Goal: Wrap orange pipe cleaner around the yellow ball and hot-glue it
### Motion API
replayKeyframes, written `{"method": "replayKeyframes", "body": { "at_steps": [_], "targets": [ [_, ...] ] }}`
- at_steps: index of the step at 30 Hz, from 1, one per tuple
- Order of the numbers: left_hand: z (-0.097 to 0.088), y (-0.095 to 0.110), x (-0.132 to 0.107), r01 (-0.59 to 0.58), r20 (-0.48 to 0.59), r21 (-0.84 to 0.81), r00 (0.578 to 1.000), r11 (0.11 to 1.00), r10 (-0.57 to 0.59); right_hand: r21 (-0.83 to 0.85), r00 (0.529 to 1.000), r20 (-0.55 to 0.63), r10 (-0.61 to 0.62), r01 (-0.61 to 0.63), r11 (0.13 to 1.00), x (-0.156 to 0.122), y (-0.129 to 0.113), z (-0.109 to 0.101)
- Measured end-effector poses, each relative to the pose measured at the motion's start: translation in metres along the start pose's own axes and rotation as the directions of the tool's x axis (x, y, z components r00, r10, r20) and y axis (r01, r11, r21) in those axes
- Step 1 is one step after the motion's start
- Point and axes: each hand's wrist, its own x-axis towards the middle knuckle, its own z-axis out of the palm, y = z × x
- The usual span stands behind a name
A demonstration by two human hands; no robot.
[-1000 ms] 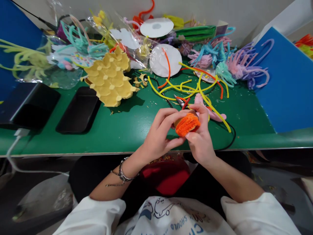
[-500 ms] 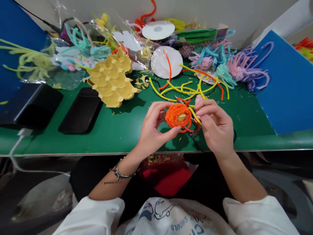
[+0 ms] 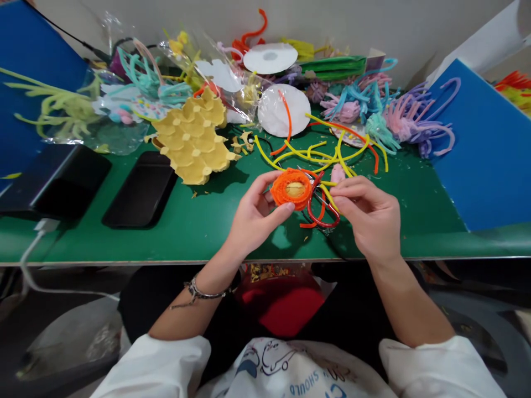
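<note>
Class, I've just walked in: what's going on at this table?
A person sits at a green table, holding a fuzzy orange piece in the left hand, its yellowish middle showing. The right hand has its fingers close together by a yellow strip; whether they grip it is hard to tell. Red-handled scissors lie between the hands. A yellow egg-carton piece lies further left, beside a dark tray.
</note>
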Motion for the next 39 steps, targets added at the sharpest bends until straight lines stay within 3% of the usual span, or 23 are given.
{"method": "replayKeyframes", "body": {
  "at_steps": [7,11,19,25,30,39],
  "targets": [
    [-0.013,-0.004,0.01,0.064,-0.169,-0.058,0.983,0.996,-0.073,-0.001,0.994,-0.081,0.077,-0.078,0.997,0.002,0.002,0.001],
    [-0.022,-0.007,0.015,0.117,-0.196,-0.132,0.97,0.984,-0.141,0.012,0.994,-0.043,0.105,-0.105,0.994,0.002,0.005,0.0],
    [-0.022,-0.006,0.015,0.182,0.021,-0.223,0.983,0.958,-0.181,-0.016,0.997,0.058,0.059,-0.058,0.998,0.004,0.006,0.002],
    [-0.015,-0.009,0.013,0.239,0.046,-0.258,0.971,0.936,-0.236,-0.094,0.986,0.052,0.158,-0.152,0.984,0.002,0.011,0.008],
    [-0.012,-0.008,0.012,0.239,0.066,-0.302,0.971,0.923,-0.23,-0.171,0.988,0.136,0.079,-0.055,0.984,-0.001,0.012,0.007],
    [-0.01,-0.012,0.005,0.234,0.245,-0.182,0.952,0.955,-0.186,0.025,0.982,0.132,0.139,-0.143,0.989,-0.005,0.016,0.017]
  ]
}}
